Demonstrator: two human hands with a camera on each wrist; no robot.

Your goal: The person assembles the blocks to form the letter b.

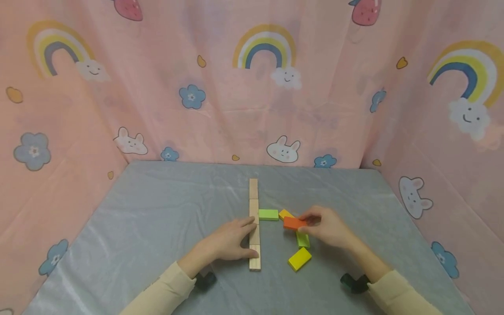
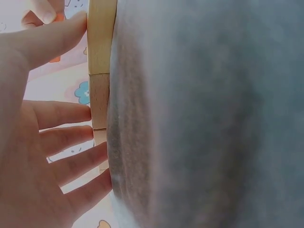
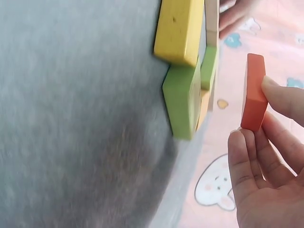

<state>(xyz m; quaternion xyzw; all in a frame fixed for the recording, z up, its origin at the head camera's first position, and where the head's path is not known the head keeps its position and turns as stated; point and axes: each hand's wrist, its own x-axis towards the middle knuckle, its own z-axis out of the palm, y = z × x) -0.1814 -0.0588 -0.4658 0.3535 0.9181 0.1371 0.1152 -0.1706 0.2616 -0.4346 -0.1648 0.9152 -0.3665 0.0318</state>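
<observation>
In the head view a straight row of plain wooden blocks (image 1: 253, 210) runs away from the person. The left hand (image 1: 232, 239) touches it from the left side, thumb and fingers extended and spread, as the left wrist view also shows. My right hand (image 1: 328, 227) pinches an orange block (image 3: 255, 90) between thumb and fingers, held above the cloth in the right wrist view. Below and around it lie an orange-yellow block (image 1: 285, 214), a green block (image 1: 302, 239) and a yellow block (image 1: 300, 259). Another green block (image 1: 268, 214) sits against the row's right side.
Grey cloth (image 1: 165, 205) covers the table. A pink patterned curtain (image 1: 220, 127) stands behind and along both sides. Dark objects (image 1: 205, 281) show beside both wrists near the front.
</observation>
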